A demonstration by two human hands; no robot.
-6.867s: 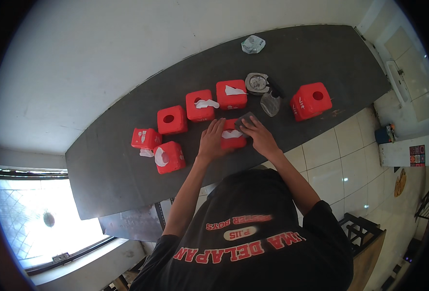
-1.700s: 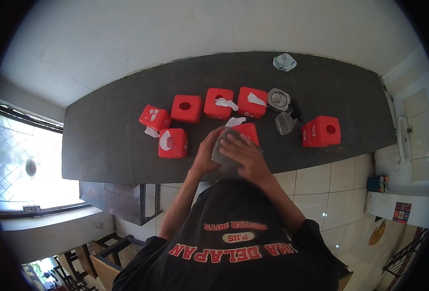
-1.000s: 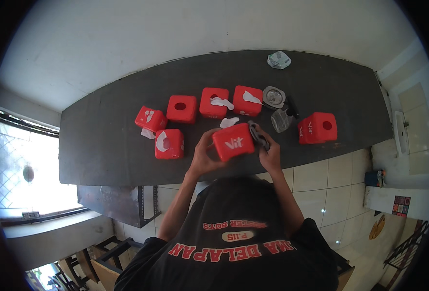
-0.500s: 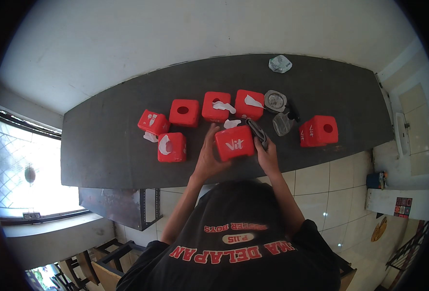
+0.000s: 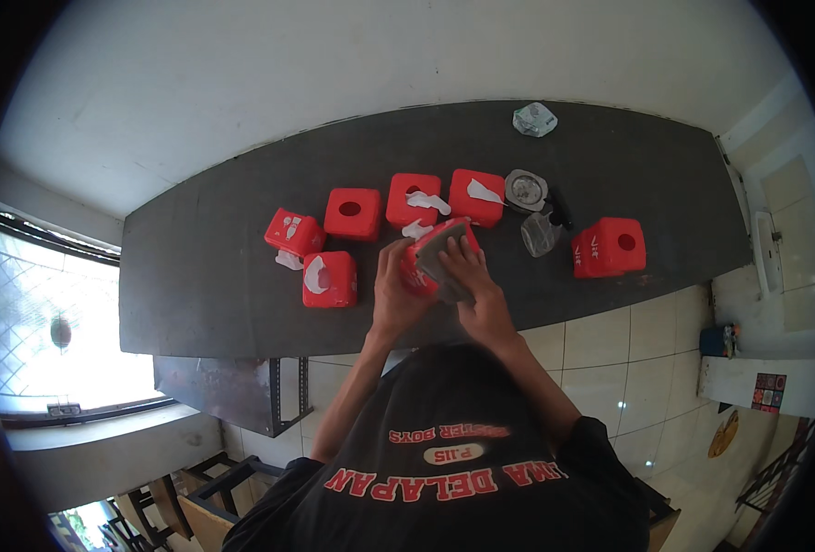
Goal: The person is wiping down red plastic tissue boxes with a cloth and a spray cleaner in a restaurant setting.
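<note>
Close in front of me, at the near side of the dark table, my left hand grips a red tissue box from its left side. My right hand presses a folded grey cloth flat against the box's face. The cloth and fingers cover much of that face. Just behind the held box, a white tissue shows. Beyond it stand two red tissue boxes, a middle one and a right one, both with white tissue at their openings.
Left on the table are more red tissue boxes. Others stand to the right. A glass ashtray, a clear container and a black-handled item lie between. A crumpled plastic pack sits near the wall.
The held box has been turned and tilted, its lettered face no longer toward me. My right hand has brought the cloth from the box's right edge onto its face.
</note>
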